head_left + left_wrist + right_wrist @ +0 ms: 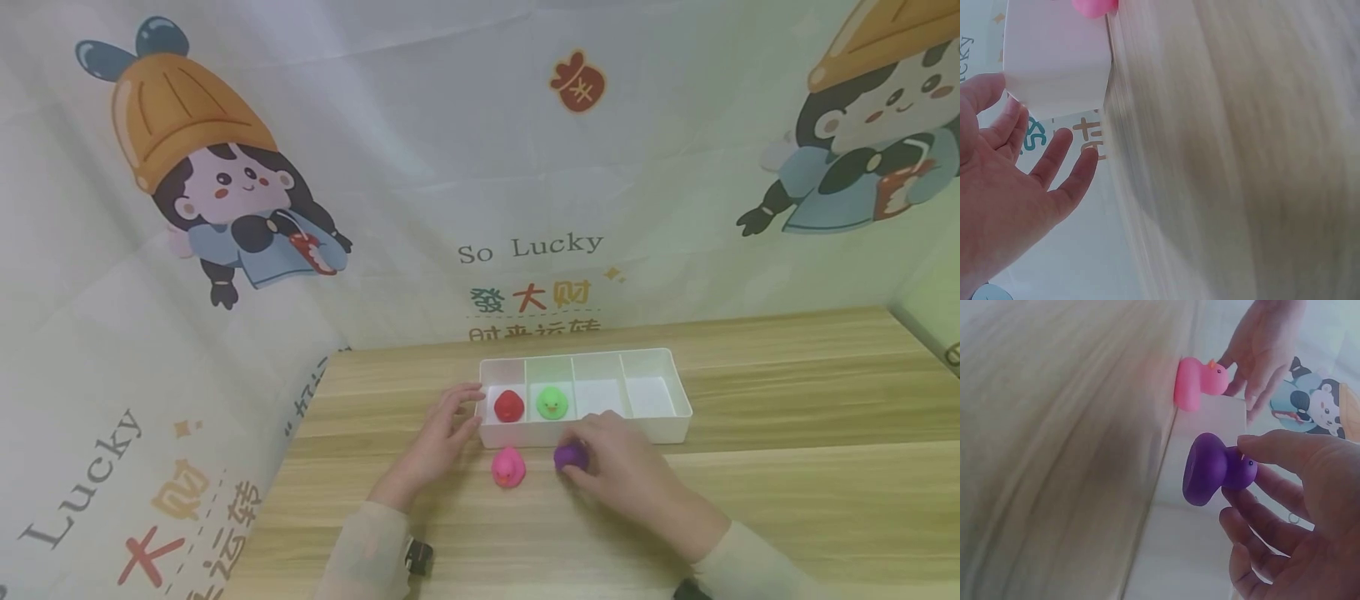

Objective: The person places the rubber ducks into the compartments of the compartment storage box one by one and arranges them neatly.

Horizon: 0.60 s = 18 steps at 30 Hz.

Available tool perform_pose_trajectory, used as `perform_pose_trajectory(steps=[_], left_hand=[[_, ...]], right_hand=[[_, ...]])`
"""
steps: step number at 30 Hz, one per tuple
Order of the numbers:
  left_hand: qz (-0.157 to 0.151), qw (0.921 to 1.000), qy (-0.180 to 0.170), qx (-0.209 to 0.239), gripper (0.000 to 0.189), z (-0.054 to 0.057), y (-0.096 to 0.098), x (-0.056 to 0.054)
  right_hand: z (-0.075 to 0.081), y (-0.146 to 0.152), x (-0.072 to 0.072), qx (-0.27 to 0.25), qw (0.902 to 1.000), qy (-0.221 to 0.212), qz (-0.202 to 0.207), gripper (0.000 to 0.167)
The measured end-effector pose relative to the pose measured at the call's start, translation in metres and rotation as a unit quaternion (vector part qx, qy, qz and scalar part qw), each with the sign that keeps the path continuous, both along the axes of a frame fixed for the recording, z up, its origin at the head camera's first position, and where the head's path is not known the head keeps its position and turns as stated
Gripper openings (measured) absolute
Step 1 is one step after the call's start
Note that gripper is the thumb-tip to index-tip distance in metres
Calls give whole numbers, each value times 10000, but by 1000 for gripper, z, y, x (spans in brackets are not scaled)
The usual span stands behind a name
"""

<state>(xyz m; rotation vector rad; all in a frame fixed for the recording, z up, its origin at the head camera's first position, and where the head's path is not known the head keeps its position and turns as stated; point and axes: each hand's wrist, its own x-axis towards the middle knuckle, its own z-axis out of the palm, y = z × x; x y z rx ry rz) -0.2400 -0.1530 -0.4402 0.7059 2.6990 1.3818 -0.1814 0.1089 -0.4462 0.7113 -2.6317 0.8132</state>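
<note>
My right hand [618, 467] pinches a purple rubber duck [1207, 472] by its head, between thumb and fingers. In the right wrist view the duck's flat base is exposed, off the table, in front of the white divided box [622, 431]. My left hand [442, 437] is at the box's left end, thumb and fingertips right at its edge, the other fingers spread loosely. A pink rubber duck [508, 468] sits on the table before the box, between the hands. Inside the box, a red duck [509, 407] occupies the leftmost compartment and a green duck [552, 403] the one beside it.
The box stands near the back of a wood-grain table [787, 467]; its two right compartments show bare white floors. Behind the table hangs a printed cloth [420, 167] with cartoon figures and lettering, which also covers the left side.
</note>
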Motion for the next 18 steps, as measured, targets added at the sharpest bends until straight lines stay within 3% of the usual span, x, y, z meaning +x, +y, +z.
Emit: perform_pose_trajectory(steps=[4, 9, 14, 18], left_hand=[[66, 9999, 49, -87, 35, -11, -3, -7], [57, 9999, 95, -92, 36, -11, -3, -8], [58, 9999, 110, -83, 35, -8, -2, -5], [20, 9999, 69, 82, 33, 4, 3, 3]], right_hand=[[9, 4, 1, 77, 9999, 90, -91, 23], [21, 9, 0, -102, 9998, 115, -93, 23], [27, 14, -4, -173, 9995, 283, -1, 24], [32, 18, -6, -222, 9988, 445, -24, 24]])
